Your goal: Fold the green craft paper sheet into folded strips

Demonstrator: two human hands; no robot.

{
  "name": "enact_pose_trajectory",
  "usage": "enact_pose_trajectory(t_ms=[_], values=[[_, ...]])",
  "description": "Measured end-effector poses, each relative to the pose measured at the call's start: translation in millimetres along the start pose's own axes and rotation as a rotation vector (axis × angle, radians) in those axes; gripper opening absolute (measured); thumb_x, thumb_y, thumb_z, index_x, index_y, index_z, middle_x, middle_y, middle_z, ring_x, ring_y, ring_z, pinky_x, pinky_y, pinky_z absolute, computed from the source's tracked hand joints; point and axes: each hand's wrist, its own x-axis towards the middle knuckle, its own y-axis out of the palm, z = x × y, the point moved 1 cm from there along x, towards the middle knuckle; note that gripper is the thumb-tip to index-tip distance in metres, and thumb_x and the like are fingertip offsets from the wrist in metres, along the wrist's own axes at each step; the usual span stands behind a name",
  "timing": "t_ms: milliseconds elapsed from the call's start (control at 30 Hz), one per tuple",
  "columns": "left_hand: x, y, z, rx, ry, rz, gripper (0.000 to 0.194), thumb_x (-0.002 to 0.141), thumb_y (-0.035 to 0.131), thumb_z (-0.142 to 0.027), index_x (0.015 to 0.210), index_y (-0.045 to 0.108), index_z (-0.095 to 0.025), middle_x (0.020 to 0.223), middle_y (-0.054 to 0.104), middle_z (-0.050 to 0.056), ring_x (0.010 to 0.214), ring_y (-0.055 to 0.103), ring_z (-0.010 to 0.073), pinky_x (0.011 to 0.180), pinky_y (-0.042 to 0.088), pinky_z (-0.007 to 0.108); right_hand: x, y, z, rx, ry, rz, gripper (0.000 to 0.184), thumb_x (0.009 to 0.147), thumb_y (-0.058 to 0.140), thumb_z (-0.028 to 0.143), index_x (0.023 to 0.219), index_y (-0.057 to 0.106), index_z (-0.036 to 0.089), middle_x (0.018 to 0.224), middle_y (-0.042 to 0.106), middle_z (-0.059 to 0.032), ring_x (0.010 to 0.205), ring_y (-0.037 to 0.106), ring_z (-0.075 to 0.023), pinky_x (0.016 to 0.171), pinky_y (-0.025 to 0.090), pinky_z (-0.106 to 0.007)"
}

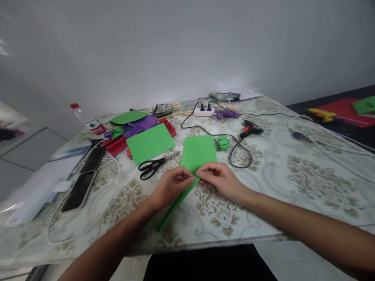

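Note:
Between thumb and fingers, my left hand (175, 183) pinches a narrow green strip (172, 210), which looks like paper or craft foam. My right hand (216, 177) grips the same strip at its upper end, close to the left fingertips. From there the strip slants down toward the table's front edge. Just beyond my hands is a flat green sheet (199, 150), partly covered by my fingers. To its left lie black-handled scissors (158, 164) and a second green sheet (150, 142). A small stack of green pieces (224, 143) sits by its right edge.
Red folded pieces (115, 145) and purple pieces (143, 125) are heaped at back left, near a bottle (90, 120). Phones (79, 191) lie left. A black glue gun (250, 128), its looping cord and a power strip (204, 112) occupy the back right.

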Motion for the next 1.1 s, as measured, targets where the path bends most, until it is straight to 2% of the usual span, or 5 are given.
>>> enact_pose_trajectory(t_ms=[133,333,567,800,1100], values=[[-1,-0.3,-3,0.022,-0.028,0.01,0.017,0.084,0.07,-0.031,0.08,0.066,-0.015,0.071,0.066,0.001,0.064,0.059,0.0119,0.061,0.046,0.022,0,-1,2,0.009,-0.006,-0.014,0.033,0.074,0.082,0.047,0.08,0.074,0.015,0.067,0.069,-0.0008,0.058,0.063,-0.0124,0.059,0.051,-0.025],[3,-10.2,-3,0.077,-0.077,0.069,0.024,0.088,0.067,-0.039,0.082,0.064,-0.015,0.067,0.064,0.0,0.059,0.061,0.0124,0.057,0.047,0.022,5,-7,5,0.058,0.001,-0.173,0.035,0.073,0.083,0.048,0.082,0.071,0.017,0.066,0.067,-0.0007,0.057,0.063,-0.0138,0.057,0.053,-0.026],[11,-21.5,6,0.032,-0.186,0.123,0.032,0.079,0.075,-0.044,0.081,0.063,-0.015,0.069,0.064,0.001,0.061,0.063,0.0138,0.058,0.05,0.024,14,-13,-1,0.167,-0.006,-0.26,0.039,0.065,0.087,0.05,0.08,0.069,0.018,0.072,0.064,-0.0001,0.066,0.064,-0.0142,0.059,0.058,-0.025],[8,-19.9,2,0.053,-0.183,0.182,0.034,0.084,0.07,-0.048,0.083,0.06,-0.015,0.06,0.055,-0.003,0.052,0.052,0.0097,0.05,0.038,0.02,10,-8,0,0.156,0.094,-0.153,0.044,0.064,0.09,0.045,0.085,0.064,0.018,0.066,0.068,0.0007,0.063,0.07,-0.0155,0.062,0.059,-0.027],[8,-18.4,-1,0.084,-0.144,0.175,0.034,0.083,0.072,-0.048,0.084,0.062,-0.015,0.061,0.056,-0.003,0.055,0.052,0.01,0.052,0.042,0.02,6,-7,2,0.061,0.135,-0.086,0.04,0.067,0.088,0.045,0.083,0.067,0.016,0.067,0.075,-0.0044,0.063,0.073,-0.0164,0.067,0.058,-0.029]])
